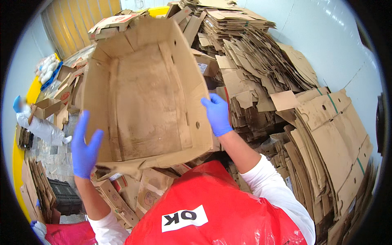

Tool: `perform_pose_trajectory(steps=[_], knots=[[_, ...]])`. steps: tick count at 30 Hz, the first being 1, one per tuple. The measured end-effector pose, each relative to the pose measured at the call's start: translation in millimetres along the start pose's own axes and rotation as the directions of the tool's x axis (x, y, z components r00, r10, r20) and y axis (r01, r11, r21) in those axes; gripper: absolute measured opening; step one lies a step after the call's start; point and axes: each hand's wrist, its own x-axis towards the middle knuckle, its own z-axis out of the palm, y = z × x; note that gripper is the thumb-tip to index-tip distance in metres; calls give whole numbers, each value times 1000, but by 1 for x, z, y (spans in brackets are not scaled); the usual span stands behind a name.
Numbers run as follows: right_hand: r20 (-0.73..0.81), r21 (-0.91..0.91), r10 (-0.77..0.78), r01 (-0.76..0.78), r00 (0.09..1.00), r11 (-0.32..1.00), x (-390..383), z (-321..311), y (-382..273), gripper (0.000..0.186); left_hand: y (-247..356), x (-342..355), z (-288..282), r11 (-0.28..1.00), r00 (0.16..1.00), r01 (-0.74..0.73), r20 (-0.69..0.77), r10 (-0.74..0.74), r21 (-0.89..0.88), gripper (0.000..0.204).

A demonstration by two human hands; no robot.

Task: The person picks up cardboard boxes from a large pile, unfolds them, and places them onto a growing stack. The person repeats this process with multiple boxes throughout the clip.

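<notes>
A large open cardboard box [147,98] is held up in front of me, its hollow side facing me and its bottom stained brown. My right hand [217,114], in a blue glove, grips the box's right wall near the lower corner. At the lower left corner is my left hand [85,147], also gloved in blue. Its fingers are stretched out and the thumb stands apart, beside the left wall; whether the palm touches the cardboard I cannot tell.
Flattened cardboard is stacked high at the right [261,61], with a strapped bundle [330,122] nearer. Loose boxes [116,200] lie below the held box. A black crate [64,196] stands at lower left. A person in white [41,126] is farther left; another's red apron [69,233] shows at bottom left.
</notes>
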Motion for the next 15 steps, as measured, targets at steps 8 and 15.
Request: perform_pose_trajectory(steps=[8, 15], knots=[[-82, -139, 324, -333, 943, 933, -28, 32, 78, 26, 69, -64, 124, 934, 819, -350, 460, 342, -71, 72], [-65, -97, 393, -397, 917, 912, -27, 21, 114, 29, 47, -68, 173, 906, 757, -422, 546, 357, -7, 51]])
